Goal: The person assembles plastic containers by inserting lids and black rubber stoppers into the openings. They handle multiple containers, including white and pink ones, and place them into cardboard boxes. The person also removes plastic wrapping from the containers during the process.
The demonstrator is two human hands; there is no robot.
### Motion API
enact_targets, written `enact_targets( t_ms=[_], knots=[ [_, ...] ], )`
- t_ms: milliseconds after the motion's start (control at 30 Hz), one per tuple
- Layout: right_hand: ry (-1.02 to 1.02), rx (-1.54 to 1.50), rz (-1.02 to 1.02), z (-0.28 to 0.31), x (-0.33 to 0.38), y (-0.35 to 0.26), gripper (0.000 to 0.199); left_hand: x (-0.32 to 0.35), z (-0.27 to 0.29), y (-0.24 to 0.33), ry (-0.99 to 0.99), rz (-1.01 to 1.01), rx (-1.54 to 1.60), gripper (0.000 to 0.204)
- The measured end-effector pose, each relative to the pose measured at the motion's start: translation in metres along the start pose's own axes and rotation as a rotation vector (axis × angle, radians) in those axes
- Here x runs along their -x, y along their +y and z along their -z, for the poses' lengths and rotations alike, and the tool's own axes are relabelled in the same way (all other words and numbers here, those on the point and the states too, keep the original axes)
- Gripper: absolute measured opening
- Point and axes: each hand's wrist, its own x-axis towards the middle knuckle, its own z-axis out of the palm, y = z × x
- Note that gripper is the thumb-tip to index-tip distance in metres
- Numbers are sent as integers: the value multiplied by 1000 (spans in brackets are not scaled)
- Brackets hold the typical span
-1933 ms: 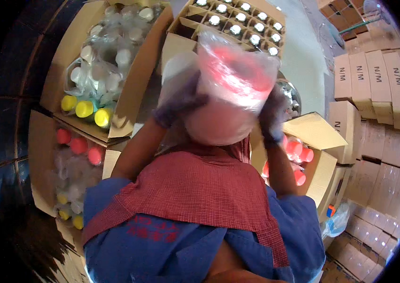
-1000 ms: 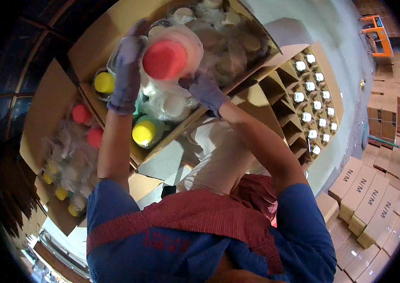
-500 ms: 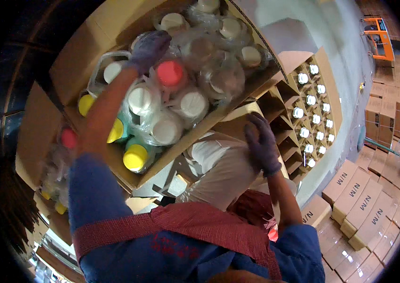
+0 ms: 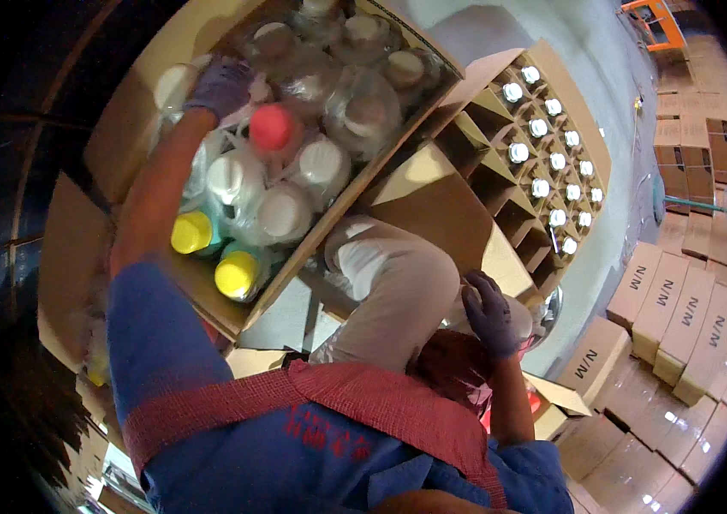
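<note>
While left fingers (image 4: 225,84) curl on wrapped bottles (image 4: 271,163), right hand (image 4: 489,313) hangs loose.

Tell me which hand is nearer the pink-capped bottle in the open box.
Left. The left hand rests just beside the pink-capped bottle among wrapped bottles; the right hand is far off, by the person's knee.

A single head-worn fisheye looks steeply down, close over the person's torso, tilted across open cartons (image 4: 235,317).
</note>
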Motion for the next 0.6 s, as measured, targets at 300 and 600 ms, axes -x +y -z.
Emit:
enact_targets(
  t_ms=[300,600],
  knots=[
    [372,-272,295,65,122,-20,69,223,203,86,436,-16,1495,38],
    [525,37,521,127,258,-48,51,244,192,340,605,-550,1809,42]
  ],
)
